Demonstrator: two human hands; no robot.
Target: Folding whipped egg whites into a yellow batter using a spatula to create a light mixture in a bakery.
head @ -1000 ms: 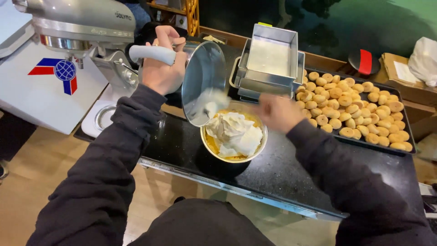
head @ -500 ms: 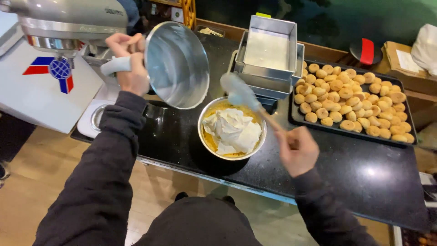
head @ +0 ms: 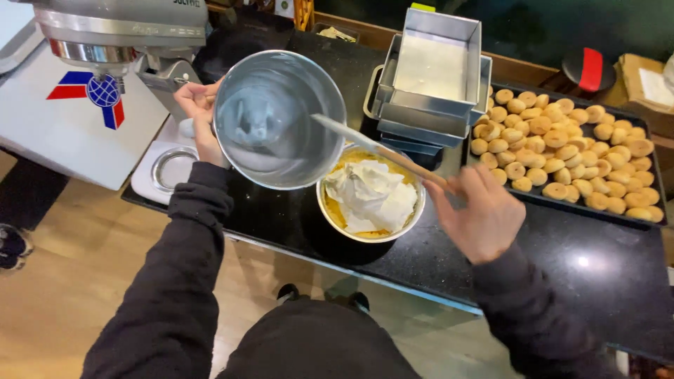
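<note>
My left hand [head: 199, 116] grips the handle of a steel mixer bowl [head: 279, 119], tilted so its smeared inside faces me, left of and just above a second bowl. My right hand [head: 479, 213] holds a spatula [head: 372, 147] by its wooden handle, the pale blade reaching across into the tilted bowl's mouth. Below the blade sits a round bowl [head: 370, 197] on the black counter [head: 604, 267], filled with yellow batter and a heap of white whipped cream on top.
A stand mixer [head: 123, 31] stands at the left on its white base [head: 167, 168]. Stacked square steel tins [head: 430, 74] sit behind the bowl. A black tray of several small round baked pieces [head: 569, 151] fills the right. The counter edge runs near my legs.
The mixer bowl has swung from pouring over the batter bowl up and left, its mouth now facing me. My right hand moved right and brought the spatula blade into the tilted bowl.
</note>
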